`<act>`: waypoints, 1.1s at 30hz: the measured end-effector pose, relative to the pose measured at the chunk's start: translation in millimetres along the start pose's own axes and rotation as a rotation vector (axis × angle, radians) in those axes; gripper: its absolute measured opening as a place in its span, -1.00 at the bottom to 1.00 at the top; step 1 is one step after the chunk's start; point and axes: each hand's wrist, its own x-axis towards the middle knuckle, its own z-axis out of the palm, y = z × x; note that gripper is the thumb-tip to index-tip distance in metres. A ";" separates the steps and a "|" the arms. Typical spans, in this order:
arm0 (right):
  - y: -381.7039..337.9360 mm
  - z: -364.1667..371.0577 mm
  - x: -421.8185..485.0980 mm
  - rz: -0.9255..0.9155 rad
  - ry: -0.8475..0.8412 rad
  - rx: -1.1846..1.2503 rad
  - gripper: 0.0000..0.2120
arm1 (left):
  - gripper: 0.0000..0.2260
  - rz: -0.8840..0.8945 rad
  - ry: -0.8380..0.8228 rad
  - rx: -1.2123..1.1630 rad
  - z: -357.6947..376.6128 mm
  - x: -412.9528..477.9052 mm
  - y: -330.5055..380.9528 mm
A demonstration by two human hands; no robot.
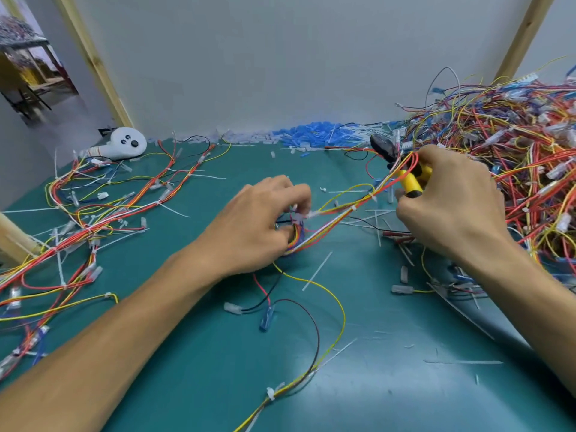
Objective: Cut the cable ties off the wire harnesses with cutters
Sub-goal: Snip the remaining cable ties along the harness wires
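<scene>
Yellow-handled cutters (405,173) sit gripped in the right hand (448,207) at the right, while the left hand (258,222) pinches a tied wire harness (343,213) stretched between them on the green mat (202,353).

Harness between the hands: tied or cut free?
Tied: white cable ties wrap the harness from left hand to right hand, which grips the cutters.

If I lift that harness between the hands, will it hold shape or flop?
Likely floppy: the harness curves loosely between left hand and right hand, which holds cutters. Probably light: thin wires. Its trailing ends may snag the wire pile.
</scene>
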 end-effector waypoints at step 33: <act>-21.3 -3.0 -24.0 -0.505 -0.163 0.242 -0.80 | -0.71 -0.033 0.561 -0.030 -4.1 0.7 15.0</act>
